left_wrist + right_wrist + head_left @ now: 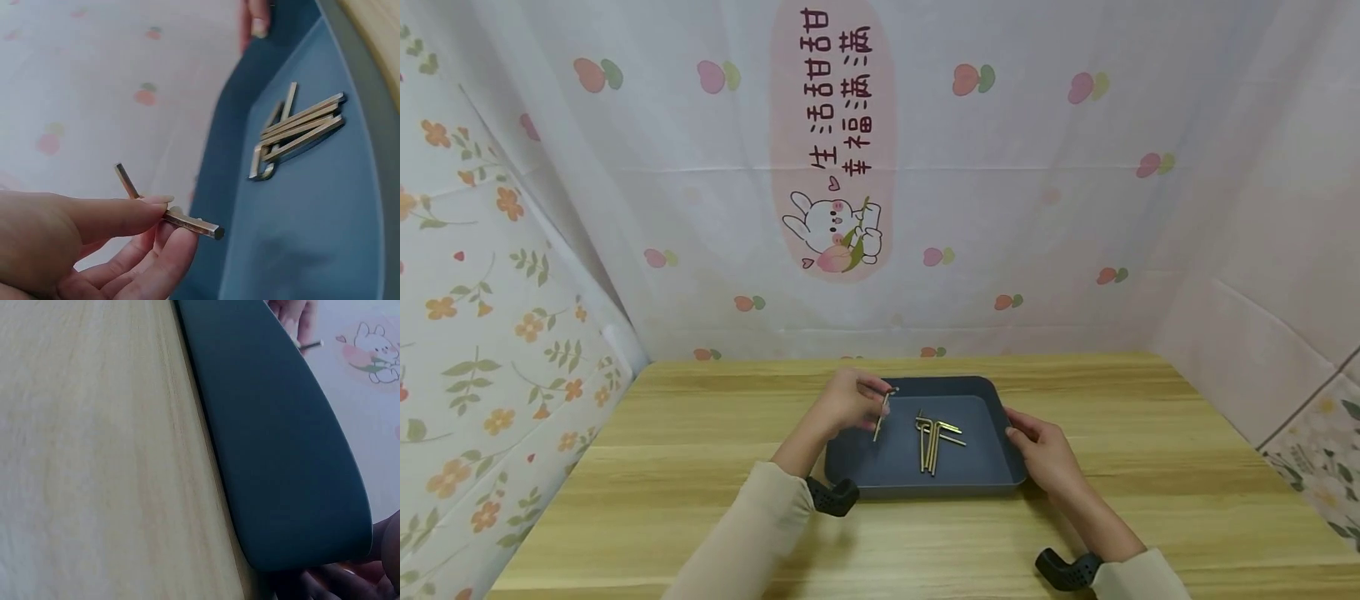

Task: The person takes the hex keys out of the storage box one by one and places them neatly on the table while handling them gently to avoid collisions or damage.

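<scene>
My left hand point(848, 402) pinches a brass-coloured hex key point(190, 223) between thumb and fingers, above the left part of a dark blue-grey tray point(887, 468). One end of this L-shaped key sticks out past the fingertips in the left wrist view. Several similar hex keys point(934, 450) lie in a loose pile in the tray, right of its middle, partly overlapping. On the tray's right side my right hand point(1047, 454) holds the wall, thumb at the rim; its other fingers are partly hidden by the tray in the right wrist view.
The tray rests on a wood-grain table point(715, 475). Behind the table hangs a pale curtain point(1037, 192) with fruit prints and a rabbit drawing. A flowered cloth point(497, 333) hangs at the left. Black devices point(833, 497) are worn on both wrists.
</scene>
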{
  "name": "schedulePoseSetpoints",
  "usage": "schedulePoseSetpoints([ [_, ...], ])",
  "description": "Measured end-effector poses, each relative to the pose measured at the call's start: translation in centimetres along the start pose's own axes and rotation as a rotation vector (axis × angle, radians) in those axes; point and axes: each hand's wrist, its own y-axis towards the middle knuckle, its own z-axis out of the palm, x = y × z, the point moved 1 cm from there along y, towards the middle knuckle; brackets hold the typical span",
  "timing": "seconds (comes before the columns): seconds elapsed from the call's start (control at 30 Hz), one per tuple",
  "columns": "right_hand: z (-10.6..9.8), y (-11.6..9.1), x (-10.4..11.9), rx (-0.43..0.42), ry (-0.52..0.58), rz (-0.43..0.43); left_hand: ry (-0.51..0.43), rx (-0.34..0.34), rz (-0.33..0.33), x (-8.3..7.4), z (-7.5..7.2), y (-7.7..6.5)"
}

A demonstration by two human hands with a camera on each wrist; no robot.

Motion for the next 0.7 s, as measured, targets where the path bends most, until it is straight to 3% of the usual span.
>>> schedulePoseSetpoints([
  [0.4, -0.1, 0.1, 0.0, -0.015, 0.04, 0.032, -0.087, -0.229, 0.027, 1.1, -4.2, -3.0],
  [0.7, -0.3, 0.0, -0.3, 0.004, 0.039, 0.019, -0.055, -0.341, 0.019, 3.0, -5.7, -3.9],
])
